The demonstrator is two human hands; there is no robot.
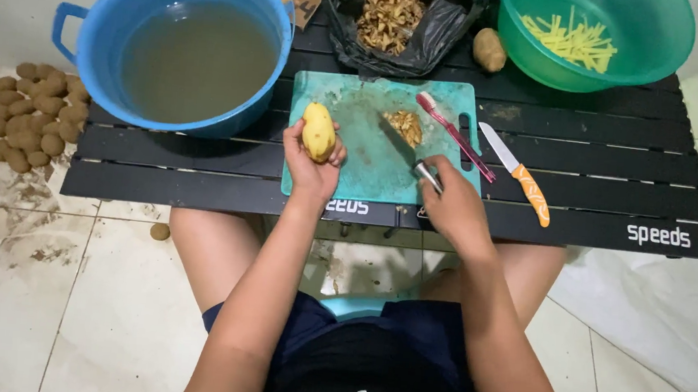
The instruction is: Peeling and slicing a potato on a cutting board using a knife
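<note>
Colours noted, worktop & floor.
Potato pale yellow; cutting board teal w/ brown smears; peel pile tan. Tub blue, water murky grey-brown. Bowl green, strips yellow. Bag black. Knife orange/white handle; peeler pink. Table black slats. Floor potatoes brown.

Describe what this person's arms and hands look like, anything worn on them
Both arms are bare from the wrist up to the bottom edge of the picture: no sleeves show. The left hand and right hand are ungloved, and no watch, bracelet or ring is visible on either.
</note>
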